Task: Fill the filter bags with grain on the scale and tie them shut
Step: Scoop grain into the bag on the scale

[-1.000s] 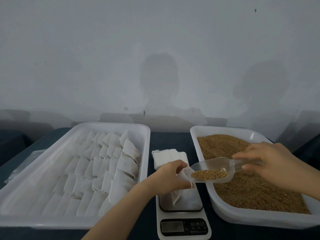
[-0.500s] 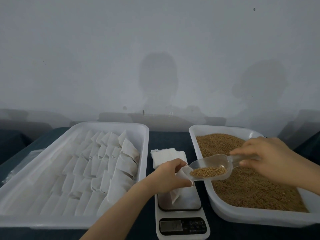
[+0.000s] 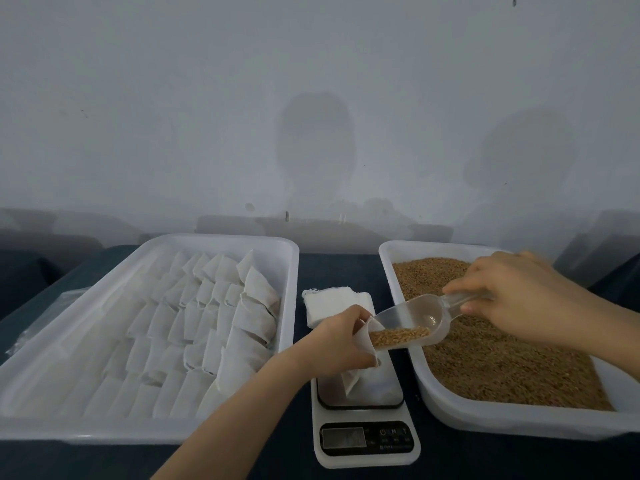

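Note:
My left hand (image 3: 337, 342) grips a white filter bag (image 3: 360, 370) by its open mouth, with the bag's bottom on the scale (image 3: 365, 427). My right hand (image 3: 512, 299) holds the handle of a clear plastic scoop (image 3: 415, 322). The scoop is tilted down to the left, its lip at the bag's mouth. Brown grain (image 3: 398, 336) has slid to the scoop's front end. A stack of flat unfilled bags (image 3: 332, 304) lies just behind the scale.
A white tray (image 3: 502, 417) of loose grain stands to the right of the scale. On the left, a second white tray (image 3: 291, 306) holds several rows of tied bags. A wall rises close behind the dark table.
My right hand has raised the scoop's handle, tipping the scoop toward the bag. The grain has slid forward to its lip. My left hand keeps the bag in place.

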Motion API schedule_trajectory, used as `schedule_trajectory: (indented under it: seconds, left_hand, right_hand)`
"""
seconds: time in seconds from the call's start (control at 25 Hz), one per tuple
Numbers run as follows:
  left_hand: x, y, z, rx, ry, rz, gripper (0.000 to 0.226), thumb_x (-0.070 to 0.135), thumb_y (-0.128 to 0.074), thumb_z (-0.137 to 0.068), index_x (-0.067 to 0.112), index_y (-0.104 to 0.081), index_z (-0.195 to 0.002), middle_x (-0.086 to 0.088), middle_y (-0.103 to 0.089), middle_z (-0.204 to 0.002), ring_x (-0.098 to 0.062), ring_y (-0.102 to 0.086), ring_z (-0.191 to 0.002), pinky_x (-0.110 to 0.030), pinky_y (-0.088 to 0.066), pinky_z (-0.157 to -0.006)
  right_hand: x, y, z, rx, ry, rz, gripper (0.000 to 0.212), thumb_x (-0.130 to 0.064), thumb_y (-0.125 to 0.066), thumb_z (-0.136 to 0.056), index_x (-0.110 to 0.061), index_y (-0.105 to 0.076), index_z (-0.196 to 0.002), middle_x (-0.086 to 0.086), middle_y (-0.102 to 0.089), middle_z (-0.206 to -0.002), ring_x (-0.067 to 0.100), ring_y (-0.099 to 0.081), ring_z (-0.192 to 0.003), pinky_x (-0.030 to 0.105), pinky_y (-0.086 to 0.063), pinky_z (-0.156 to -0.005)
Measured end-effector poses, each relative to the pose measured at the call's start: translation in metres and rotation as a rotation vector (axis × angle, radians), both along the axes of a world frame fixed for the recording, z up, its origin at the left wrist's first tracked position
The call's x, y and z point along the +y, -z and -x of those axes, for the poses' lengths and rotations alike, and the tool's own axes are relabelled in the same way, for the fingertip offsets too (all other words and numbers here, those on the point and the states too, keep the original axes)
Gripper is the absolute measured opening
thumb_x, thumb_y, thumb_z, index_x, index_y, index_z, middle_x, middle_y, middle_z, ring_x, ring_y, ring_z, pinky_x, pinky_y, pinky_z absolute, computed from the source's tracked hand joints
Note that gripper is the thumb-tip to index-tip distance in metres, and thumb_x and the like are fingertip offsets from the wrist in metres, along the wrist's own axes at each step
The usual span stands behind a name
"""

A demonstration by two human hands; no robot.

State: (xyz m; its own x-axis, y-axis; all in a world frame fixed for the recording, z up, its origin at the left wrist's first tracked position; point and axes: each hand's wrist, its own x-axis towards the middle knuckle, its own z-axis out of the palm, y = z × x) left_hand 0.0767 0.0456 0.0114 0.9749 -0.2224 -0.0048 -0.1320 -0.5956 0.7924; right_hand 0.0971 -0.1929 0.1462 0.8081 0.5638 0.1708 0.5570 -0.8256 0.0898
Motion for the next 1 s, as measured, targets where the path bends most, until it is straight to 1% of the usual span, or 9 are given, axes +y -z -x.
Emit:
schedule_trajectory:
  seconds: [0.08,0.16,0.28,0.4,0.56,0.64,0.8,0.92,1.0]
  left_hand:
    - [0.000,0.000,0.000,-0.003,-0.017,0.022,0.052,0.034,-0.075,-0.080,0.030,-0.045,-0.121,0.011,-0.058,-0.114,-0.009,-0.059,-0.101,-0.029,-0.053,-0.090]
    - [-0.001,0.000,-0.001,-0.007,-0.029,0.039,0.051,0.038,-0.075,-0.079,0.031,-0.046,-0.121,0.012,-0.059,-0.111,-0.008,-0.059,-0.100,-0.027,-0.054,-0.087]
    - [-0.001,0.001,-0.001,-0.016,-0.044,0.030,0.050,0.043,-0.075,-0.078,0.034,-0.045,-0.118,0.014,-0.057,-0.109,-0.006,-0.058,-0.097,-0.018,-0.050,-0.077]
    - [-0.001,0.000,-0.001,-0.037,-0.062,0.021,0.049,0.047,-0.074,-0.077,0.037,-0.044,-0.114,0.013,-0.055,-0.111,-0.007,-0.055,-0.100,-0.014,-0.045,-0.072]
    - [-0.001,-0.002,0.001,-0.042,-0.072,0.023,0.051,0.049,-0.074,-0.077,0.035,-0.045,-0.115,0.012,-0.056,-0.114,-0.009,-0.056,-0.103,-0.020,-0.049,-0.078]
    - [-0.002,-0.003,0.001,-0.041,-0.078,0.013,0.053,0.049,-0.074,-0.077,0.033,-0.045,-0.118,0.009,-0.055,-0.117,-0.011,-0.056,-0.105,-0.024,-0.050,-0.082]
    - [-0.002,-0.005,0.003,-0.032,-0.089,0.008,0.052,0.049,-0.074,-0.077,0.033,-0.044,-0.115,0.009,-0.054,-0.114,-0.013,-0.056,-0.103,-0.026,-0.052,-0.082]
    - [-0.002,-0.006,0.004,-0.035,-0.096,0.007,0.052,0.049,-0.075,-0.076,0.032,-0.043,-0.115,0.009,-0.054,-0.110,-0.013,-0.057,-0.100,-0.030,-0.054,-0.084]
    - [-0.002,-0.006,0.004,-0.040,-0.098,0.009,0.052,0.049,-0.075,-0.076,0.033,-0.043,-0.113,0.010,-0.053,-0.107,-0.012,-0.057,-0.098,-0.031,-0.054,-0.084]
  right_hand:
    - [0.003,-0.003,0.000,-0.014,-0.018,0.016,0.028,-0.041,-0.058,-0.088,-0.051,-0.058,-0.114,-0.031,-0.041,-0.084,-0.002,-0.039,-0.091,0.028,-0.025,-0.096]
    - [0.007,-0.007,0.000,-0.044,-0.039,0.032,0.028,-0.040,-0.058,-0.088,-0.050,-0.058,-0.114,-0.031,-0.043,-0.081,-0.002,-0.040,-0.089,0.025,-0.024,-0.089]
    - [0.014,-0.015,0.002,-0.085,-0.074,0.060,0.023,-0.035,-0.056,-0.089,-0.049,-0.063,-0.107,-0.020,-0.061,-0.089,0.002,-0.049,-0.089,0.025,-0.021,-0.081]
    - [0.023,-0.024,0.002,-0.123,-0.104,0.147,0.025,-0.030,-0.051,-0.090,-0.045,-0.064,-0.103,-0.012,-0.063,-0.086,0.006,-0.053,-0.087,0.027,-0.024,-0.079]
    - [0.038,-0.035,0.006,-0.194,-0.135,0.234,0.029,-0.028,-0.047,-0.090,-0.043,-0.064,-0.108,-0.011,-0.061,-0.090,0.013,-0.052,-0.089,0.030,-0.030,-0.085]
    - [0.047,-0.038,0.011,-0.251,-0.151,0.302,0.030,-0.028,-0.044,-0.091,-0.041,-0.064,-0.108,-0.009,-0.060,-0.092,0.015,-0.051,-0.092,0.030,-0.031,-0.085]
    - [0.061,-0.043,0.019,-0.375,-0.224,0.459,0.019,-0.026,-0.044,-0.089,-0.034,-0.062,-0.092,-0.011,-0.046,-0.077,0.014,-0.047,-0.085,0.030,-0.025,-0.076]
    - [0.065,-0.038,0.026,-0.434,-0.236,0.470,0.019,-0.023,-0.047,-0.088,-0.034,-0.062,-0.095,-0.009,-0.052,-0.087,0.015,-0.048,-0.091,0.031,-0.026,-0.079]
    - [0.064,-0.035,0.030,-0.437,-0.231,0.461,0.021,-0.022,-0.047,-0.087,-0.034,-0.062,-0.096,-0.009,-0.053,-0.091,0.014,-0.046,-0.091,0.030,-0.024,-0.078]
